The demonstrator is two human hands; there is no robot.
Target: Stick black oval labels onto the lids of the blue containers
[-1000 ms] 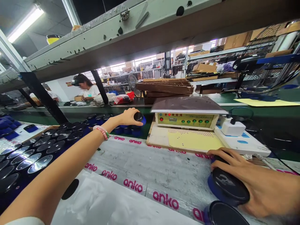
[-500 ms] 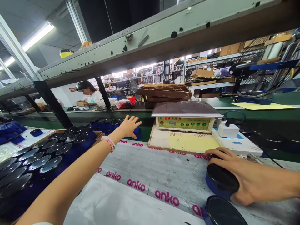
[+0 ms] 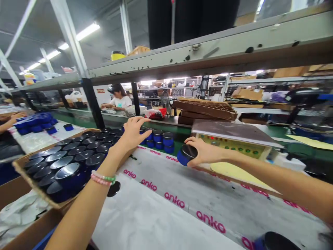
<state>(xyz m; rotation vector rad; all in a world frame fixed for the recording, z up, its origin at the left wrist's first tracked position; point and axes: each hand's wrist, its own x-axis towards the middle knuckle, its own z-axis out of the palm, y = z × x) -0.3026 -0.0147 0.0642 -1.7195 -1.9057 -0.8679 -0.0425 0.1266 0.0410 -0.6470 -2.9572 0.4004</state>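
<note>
Beside the control box (image 3: 229, 131), at the far edge of the taped tabletop (image 3: 156, 166), the right hand (image 3: 195, 152) has its thumb and fingers closed around a black-topped blue jar (image 3: 183, 159), just to the right of the grouped jars (image 3: 168, 139) on the green belt (image 3: 179, 133). A level carry with an even squeeze on the sides seems best, since the glossy surface looks slippery and a hard tilt could knock its neighbours. The left hand (image 3: 137, 132) has thumb and fingers spread apart near that group, with nothing visibly held; whether it touches a jar cannot be told. Its forearm is best held clear of the packed jars in the cardboard tray (image 3: 35, 188).
</note>
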